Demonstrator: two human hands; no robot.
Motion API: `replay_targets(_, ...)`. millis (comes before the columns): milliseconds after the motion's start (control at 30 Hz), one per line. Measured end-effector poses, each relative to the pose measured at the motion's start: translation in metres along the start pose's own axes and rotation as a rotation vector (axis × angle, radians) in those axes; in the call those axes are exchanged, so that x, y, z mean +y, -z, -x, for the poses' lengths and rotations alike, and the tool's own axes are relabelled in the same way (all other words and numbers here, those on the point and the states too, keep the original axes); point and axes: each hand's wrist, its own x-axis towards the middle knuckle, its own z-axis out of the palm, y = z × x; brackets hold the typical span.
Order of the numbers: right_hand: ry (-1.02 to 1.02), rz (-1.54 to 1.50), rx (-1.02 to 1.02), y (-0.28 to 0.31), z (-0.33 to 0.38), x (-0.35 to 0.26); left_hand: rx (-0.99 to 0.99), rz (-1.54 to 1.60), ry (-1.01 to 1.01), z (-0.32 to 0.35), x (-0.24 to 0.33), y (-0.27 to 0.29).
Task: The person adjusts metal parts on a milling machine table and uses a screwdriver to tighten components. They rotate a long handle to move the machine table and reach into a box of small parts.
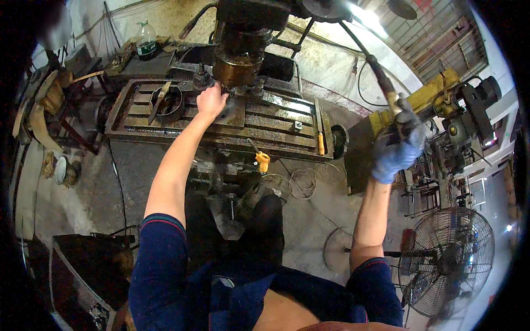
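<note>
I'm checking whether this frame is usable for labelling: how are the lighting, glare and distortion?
Head view: strong fisheye bend with a black rim at the corners; a lamp at the top blows out to white glare; the machine table gleams in patches; the gloved right hand on the long lever looks slightly soft; the bare left hand is evenly lit.

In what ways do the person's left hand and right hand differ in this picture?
The left hand is bare, while the right hand wears a blue-grey glove. The left hand reaches forward to the slotted machine table beneath the drill head; the right hand is raised out to the side. The right hand closes around the long lever handle; the left hand's grip is hard to see. Both arms have dark blue short sleeves.
</note>
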Motion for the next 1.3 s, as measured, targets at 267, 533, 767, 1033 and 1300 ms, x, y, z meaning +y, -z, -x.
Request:
replay_targets(267,0.003,-0.217,-0.096,0.001,-0.015,-0.002,-0.139,0.118,0.078,0.005,-0.013,0.012)
replay_targets(533,-0.075,-0.278,-0.047,0.011,0.002,0.009,-0.230,0.201,-0.040,0.014,-0.015,0.032)
replay_targets(767,-0.129,-0.162,0.020,0.008,0.017,0.007,-0.296,0.143,-0.142,0.022,-0.021,0.082)
replay_targets(1033,-0.157,-0.310,0.037,0.006,0.027,0.013,-0.304,0.126,-0.287,0.036,-0.026,0.140)
replay_targets(1300,-0.096,-0.302,0.009,0.005,0.037,0.018,-0.353,0.067,-0.270,0.043,-0.019,0.180)
